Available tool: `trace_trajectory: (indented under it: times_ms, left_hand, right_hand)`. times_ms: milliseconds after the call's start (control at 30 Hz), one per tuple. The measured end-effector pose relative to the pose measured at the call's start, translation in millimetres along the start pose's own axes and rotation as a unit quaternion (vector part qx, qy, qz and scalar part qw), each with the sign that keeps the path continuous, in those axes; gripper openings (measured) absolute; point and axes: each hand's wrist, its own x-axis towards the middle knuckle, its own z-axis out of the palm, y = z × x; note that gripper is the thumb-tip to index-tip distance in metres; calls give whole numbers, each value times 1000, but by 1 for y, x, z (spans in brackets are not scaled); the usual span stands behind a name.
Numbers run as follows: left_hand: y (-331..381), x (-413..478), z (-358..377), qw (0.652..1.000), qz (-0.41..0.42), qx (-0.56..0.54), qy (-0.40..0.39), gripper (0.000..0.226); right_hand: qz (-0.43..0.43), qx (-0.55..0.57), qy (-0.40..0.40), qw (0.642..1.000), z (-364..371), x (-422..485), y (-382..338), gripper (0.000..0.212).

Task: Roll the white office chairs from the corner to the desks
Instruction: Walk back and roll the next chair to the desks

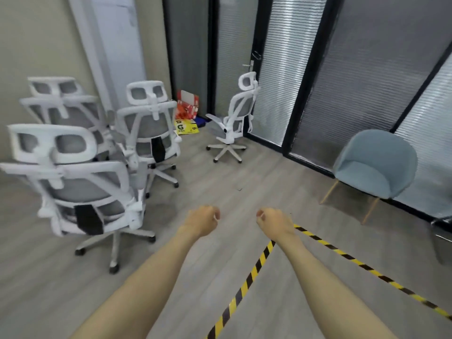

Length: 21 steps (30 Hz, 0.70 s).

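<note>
hands (pixel 201 220) (pixel 274 220) curled, white chairs (pixel 80 192) ahead-left — well apart

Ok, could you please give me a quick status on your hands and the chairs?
Left hand, right hand curled, empty. Nearest white chair untouched, three more beyond. Striped floor tape beneath arms.

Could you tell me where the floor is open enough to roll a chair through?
Bare floor runs between the lone white chair and the blue armchair, down to the striped tape. The three white chairs on the left crowd together.
</note>
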Motion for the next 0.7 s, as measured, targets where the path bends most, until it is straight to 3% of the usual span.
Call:
trace_trajectory:
  times_ms: [400, 700]
  left_hand:
    - [-157, 34, -63, 977, -199, 40, 63, 29]
    - [-260, 37, -121, 939, -324, -5, 113, 32]
  right_hand:
    - [-171, 9, -53, 984, 52, 168, -165, 22]
    - [-298, 22, -93, 950, 73, 254, -287, 22]
